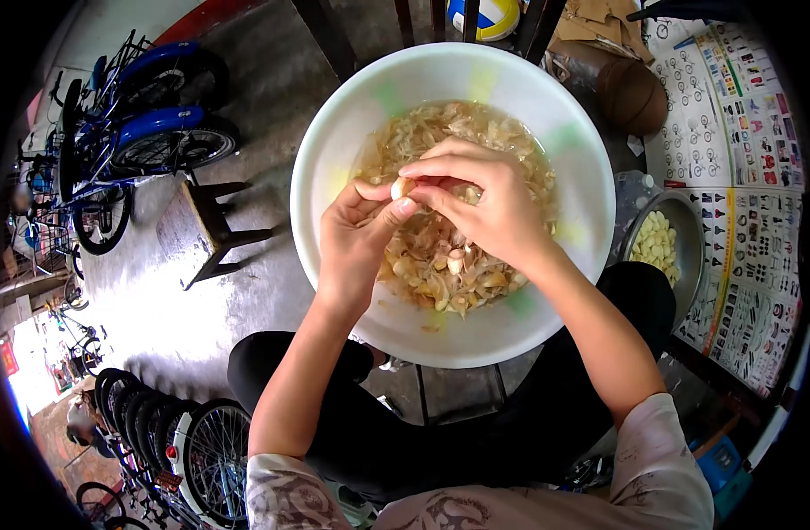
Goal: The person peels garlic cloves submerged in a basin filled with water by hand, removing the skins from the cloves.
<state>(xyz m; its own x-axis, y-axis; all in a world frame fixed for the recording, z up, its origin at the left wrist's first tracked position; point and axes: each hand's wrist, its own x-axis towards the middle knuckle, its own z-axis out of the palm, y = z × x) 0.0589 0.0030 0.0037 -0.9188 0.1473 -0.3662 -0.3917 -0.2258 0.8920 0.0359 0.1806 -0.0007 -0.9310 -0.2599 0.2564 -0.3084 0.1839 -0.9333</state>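
A garlic clove (402, 187) is pinched between the fingertips of both hands, above a large white basin (590, 177). My left hand (356, 228) grips it with thumb and fingers from the left. From the other side, my right hand (493, 190) has its thumb and index finger closed on the same clove. Loose garlic skins (445, 274) and cloves float in water inside the basin, partly hidden by the hands. Peeled garlic cloves (656, 246) lie in a metal bowl (691, 252) to the right, beside my knee.
A low wooden stool (212, 216) stands on the floor at left. Blue bicycles (162, 115) are parked beyond it, and tires (219, 464) line the lower left. Printed sheets (732, 203) cover a surface at right. A ball (492, 18) and brown jar (632, 95) sit behind the basin.
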